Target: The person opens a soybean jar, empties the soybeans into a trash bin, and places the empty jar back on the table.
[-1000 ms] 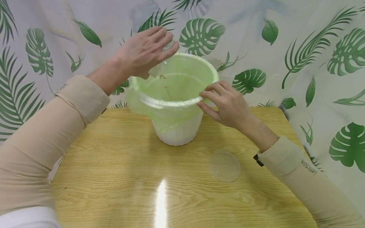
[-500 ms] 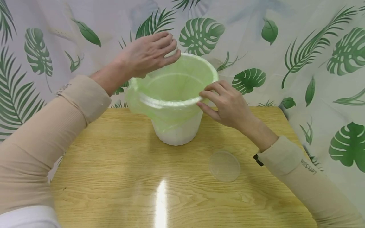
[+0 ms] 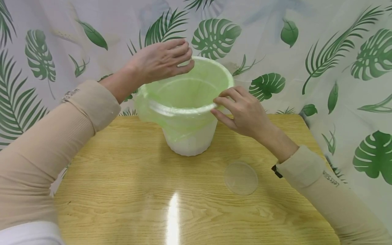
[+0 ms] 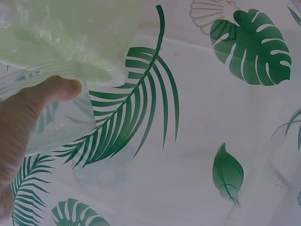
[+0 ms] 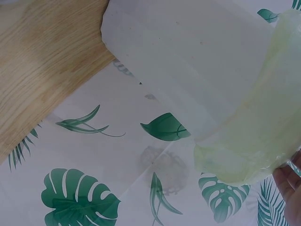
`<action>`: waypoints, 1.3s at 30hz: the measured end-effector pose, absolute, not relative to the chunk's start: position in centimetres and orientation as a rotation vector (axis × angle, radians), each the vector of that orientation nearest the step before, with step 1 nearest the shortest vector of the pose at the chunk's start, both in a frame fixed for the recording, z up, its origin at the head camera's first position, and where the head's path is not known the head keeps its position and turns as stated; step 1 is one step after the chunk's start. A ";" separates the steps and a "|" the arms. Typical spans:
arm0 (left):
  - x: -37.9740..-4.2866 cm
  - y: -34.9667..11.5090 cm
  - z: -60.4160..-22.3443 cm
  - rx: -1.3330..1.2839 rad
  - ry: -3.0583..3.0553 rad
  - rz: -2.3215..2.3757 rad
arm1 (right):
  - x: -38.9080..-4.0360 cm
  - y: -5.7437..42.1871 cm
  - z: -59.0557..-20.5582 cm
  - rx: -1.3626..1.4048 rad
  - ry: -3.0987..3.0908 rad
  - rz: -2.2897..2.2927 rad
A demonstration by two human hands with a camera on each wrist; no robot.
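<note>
A white bucket point(image 3: 190, 143) stands upright on the wooden table, lined with a thin pale-green bin bag point(image 3: 199, 92) folded out over its rim. Over the far left of the bucket's mouth my left hand point(image 3: 163, 61) holds a clear plastic container point(image 4: 70, 113), its thumb pressed along the side in the left wrist view. From above, the back of that hand hides most of the container. At the near right of the rim, my right hand point(image 3: 243, 110) pinches the bag-covered edge between thumb and fingers. No contents show inside the bag from here.
A round, clear lid point(image 3: 241, 178) lies flat on the table point(image 3: 128, 190), to the right and nearer than the bucket. Behind the table hangs a white cloth point(image 3: 266, 51) printed with green leaves.
Small brownish bits were falling from the container into the bucket a second ago; none are seen falling now. My left hand has lowered and tilted slightly. The right hand has stayed put.
</note>
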State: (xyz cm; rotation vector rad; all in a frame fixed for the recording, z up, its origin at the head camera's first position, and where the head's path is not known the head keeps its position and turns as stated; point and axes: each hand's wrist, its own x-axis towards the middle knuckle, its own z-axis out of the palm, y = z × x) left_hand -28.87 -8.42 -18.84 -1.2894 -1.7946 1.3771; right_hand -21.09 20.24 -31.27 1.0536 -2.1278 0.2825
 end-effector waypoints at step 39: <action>-27.2 -11.7 -21.0 -0.891 -2.464 0.226 | -21.1 20.2 -31.4 1.051 -2.107 0.305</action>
